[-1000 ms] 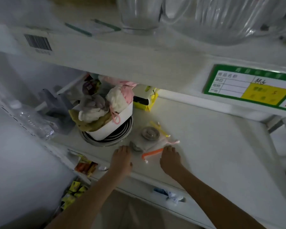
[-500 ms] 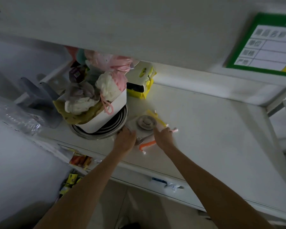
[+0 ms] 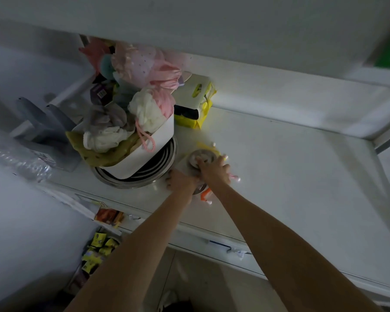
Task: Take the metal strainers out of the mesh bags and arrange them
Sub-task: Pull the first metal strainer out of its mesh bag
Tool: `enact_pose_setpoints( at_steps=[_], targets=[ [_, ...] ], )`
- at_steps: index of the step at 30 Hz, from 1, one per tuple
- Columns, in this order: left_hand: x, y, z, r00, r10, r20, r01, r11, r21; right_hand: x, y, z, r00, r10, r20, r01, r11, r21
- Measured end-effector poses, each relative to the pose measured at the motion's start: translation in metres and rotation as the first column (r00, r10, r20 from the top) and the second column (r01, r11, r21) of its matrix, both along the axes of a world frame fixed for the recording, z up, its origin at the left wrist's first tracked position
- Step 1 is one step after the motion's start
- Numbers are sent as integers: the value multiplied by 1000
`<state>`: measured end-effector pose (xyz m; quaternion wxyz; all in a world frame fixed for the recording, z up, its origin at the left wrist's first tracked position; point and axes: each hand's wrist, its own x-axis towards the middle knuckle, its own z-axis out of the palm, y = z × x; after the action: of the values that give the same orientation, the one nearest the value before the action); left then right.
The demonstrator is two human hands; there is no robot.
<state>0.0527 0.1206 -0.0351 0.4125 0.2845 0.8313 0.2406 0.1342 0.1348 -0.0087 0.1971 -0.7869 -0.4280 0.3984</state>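
Observation:
A round metal strainer (image 3: 203, 156) lies in a whitish mesh bag (image 3: 183, 162) with yellow trim on the white shelf (image 3: 291, 176). My right hand (image 3: 214, 171) reaches over it, thumb and fingers closed around the strainer's near rim. My left hand (image 3: 180, 180) rests with curled fingers on the bag's near left corner; its grip is hidden. Between my wrists a second strainer (image 3: 199, 189) peeks out, beside the orange trim (image 3: 205, 194) of another bag. A pink trim end (image 3: 234, 177) shows right of my right hand.
A white tub (image 3: 158, 140) heaped with bath puffs and cloths sits on stacked metal rings (image 3: 131, 180) just left of my hands. A yellow package (image 3: 196, 104) stands behind. The upper shelf (image 3: 189, 30) overhangs closely. Grey plastic parts (image 3: 43, 122) and bottles (image 3: 20, 161) lie left.
Both hands have moved forward onto the bags. My right hand went from the orange-trimmed bag up onto the far strainer. The view has tilted down and closer to the shelf.

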Motion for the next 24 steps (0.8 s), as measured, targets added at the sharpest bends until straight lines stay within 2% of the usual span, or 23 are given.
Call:
enact_pose_setpoints(
  at_steps=[2,7,11,13,17,21,24],
  targets=[
    [-3,0,-14,999,-49,-10,50,997,61,0,0,-1,999,25,32,-25,999,19],
    [-11,-10,-7,983,-64,174,28,979,201,2,10,-1,996,53,-70,-54,998,-14],
    [-11,-18,13,913,4,407,-133,948,289,5,13,1,990,107,-87,-111,993,-45],
    [-12,-27,20,897,44,440,-185,941,283,7,9,-1,986,150,-78,-151,988,-12],
    [-16,-35,29,792,116,599,-315,918,240,12,0,-4,979,169,-115,-159,983,88],
    [-16,-38,25,720,100,687,-292,942,168,14,-10,-1,944,88,-317,-23,979,203],
    [-8,-42,25,557,15,830,-212,969,125,14,-19,-3,907,45,-419,66,967,247]
  ],
)
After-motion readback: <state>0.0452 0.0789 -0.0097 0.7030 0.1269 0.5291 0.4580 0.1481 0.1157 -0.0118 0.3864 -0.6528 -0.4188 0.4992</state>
